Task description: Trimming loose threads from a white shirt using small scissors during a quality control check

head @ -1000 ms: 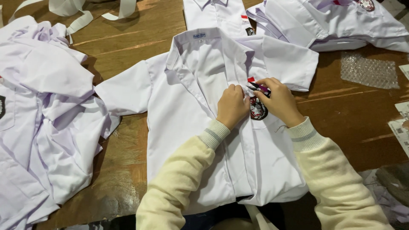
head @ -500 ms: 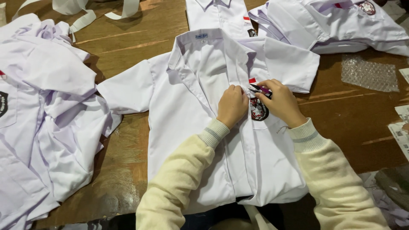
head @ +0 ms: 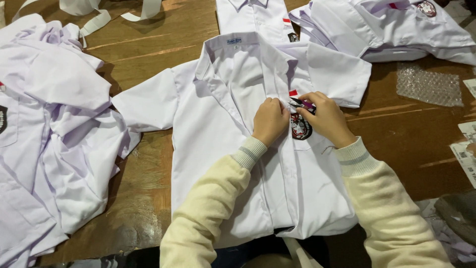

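A white short-sleeved shirt [head: 218,149] lies flat, front up, on the brown wooden table [head: 148,49], collar at the far side. My left hand [head: 270,121] presses and pinches the shirt's button placket at chest height. My right hand [head: 325,119] holds small snips with a pink-and-black handle [head: 302,104], their tip against the fabric between my two hands. A round dark embroidered badge [head: 300,128] sits on the chest pocket just under my right hand, with a small red-and-white strip [head: 293,93] above it.
A heap of white shirts [head: 49,139] fills the left side. More shirts [head: 377,30] lie stacked at the far right and far middle. White strips [head: 94,20] lie at the far left, a bubble-wrap piece [head: 429,84] at right, paper slips [head: 466,154] at the right edge.
Both hands stay at the shirt's placket near the badge; only the view shifts slightly.
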